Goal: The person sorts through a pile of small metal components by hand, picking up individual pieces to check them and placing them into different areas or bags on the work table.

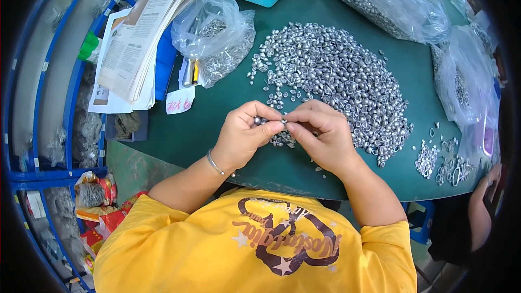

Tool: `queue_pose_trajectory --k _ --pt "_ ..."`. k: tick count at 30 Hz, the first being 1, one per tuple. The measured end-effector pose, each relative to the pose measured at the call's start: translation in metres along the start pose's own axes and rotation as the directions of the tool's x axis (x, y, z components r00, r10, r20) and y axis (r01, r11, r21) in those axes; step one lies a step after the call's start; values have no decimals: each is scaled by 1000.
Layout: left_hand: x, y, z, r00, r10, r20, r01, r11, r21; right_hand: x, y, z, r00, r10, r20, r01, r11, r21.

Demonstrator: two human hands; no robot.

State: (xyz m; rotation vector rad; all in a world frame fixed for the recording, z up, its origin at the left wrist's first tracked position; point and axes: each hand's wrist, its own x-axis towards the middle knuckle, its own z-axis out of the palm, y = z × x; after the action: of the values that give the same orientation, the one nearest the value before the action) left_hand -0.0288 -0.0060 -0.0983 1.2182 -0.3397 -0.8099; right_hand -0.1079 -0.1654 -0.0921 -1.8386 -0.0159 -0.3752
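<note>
Silver pieces (334, 76) — green table (190, 130), blue shelving (54, 176)

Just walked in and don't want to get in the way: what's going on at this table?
Someone in a yellow shirt is holding a small metal piece between the left hand and right hand, fingertips close together. A big loose pile of metal pieces lies just beyond, on the green table. At the right edge, another person's arm shows near smaller heaps.
</note>
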Motion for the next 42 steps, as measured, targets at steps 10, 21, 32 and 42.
queue_pose_trajectory --k 10,21,32,42 --pt "1 2 -4 1000 -18 14 14 977 215 1 3 -1 996 -92 16 94 992 -90" --pt "5 -6 -7 934 275 230 -355 797 489 1 0 -3 959 280 38 -279 960 -25" --pt "11 -11 -15 999 31 -14 -33 984 -173 10 7 -14 881 472 -21 -434 825 362" --pt "12 0 -7 990 -135 31 135 898 -419 11 9 -24 881 472 16 -450 829 332"
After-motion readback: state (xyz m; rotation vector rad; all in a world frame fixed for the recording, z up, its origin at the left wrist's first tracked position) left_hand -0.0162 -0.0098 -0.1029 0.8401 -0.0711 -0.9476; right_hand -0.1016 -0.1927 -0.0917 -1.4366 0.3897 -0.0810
